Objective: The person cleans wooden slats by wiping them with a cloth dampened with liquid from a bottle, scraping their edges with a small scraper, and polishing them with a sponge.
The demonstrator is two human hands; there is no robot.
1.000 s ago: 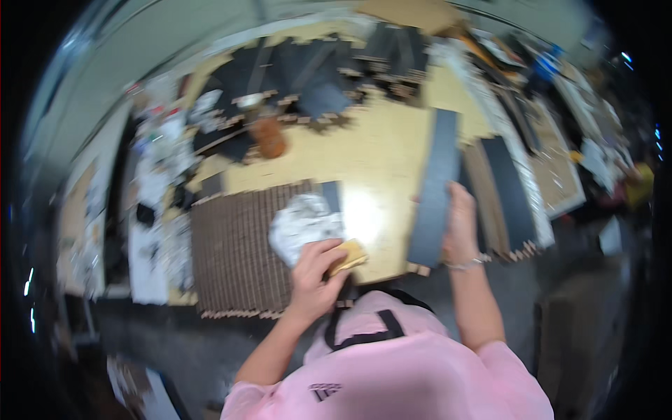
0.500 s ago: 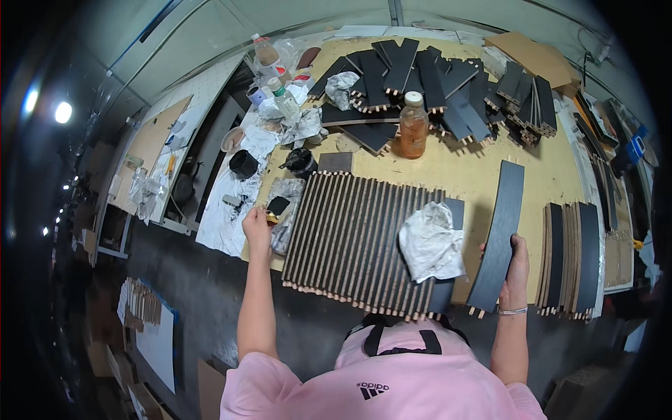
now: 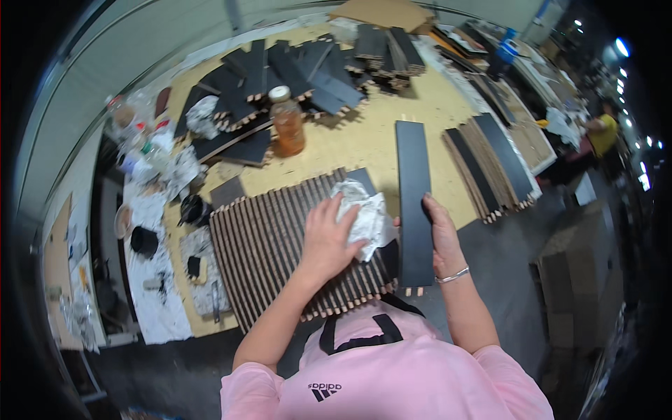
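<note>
My right hand [image 3: 443, 240] grips a long black board [image 3: 414, 203] by its right edge, holding it nearly upright over the table's front edge. Short wooden dowels stick out of both ends of this board. My left hand [image 3: 327, 236] has its fingers and thumb bent onto a crumpled white rag [image 3: 369, 222]. Under the rag lies a wide row of boards standing on edge [image 3: 269, 252], packed side by side, with dowel ends along front and back. A small black pad with a yellowish backing [image 3: 198, 269] rests on a smeared sheet left of the row.
A bottle of amber liquid [image 3: 288, 126] stands behind the row. Black boards [image 3: 269, 73] lie heaped at the back; another row [image 3: 490, 164] stands at right. Dark cups [image 3: 194, 210] and plastic bottles [image 3: 150, 155] are at left. A person in yellow [image 3: 602, 133] is far right.
My left hand has let go of the black pad at the left and moved right onto the white rag. The view has turned right. My right hand still holds the board.
</note>
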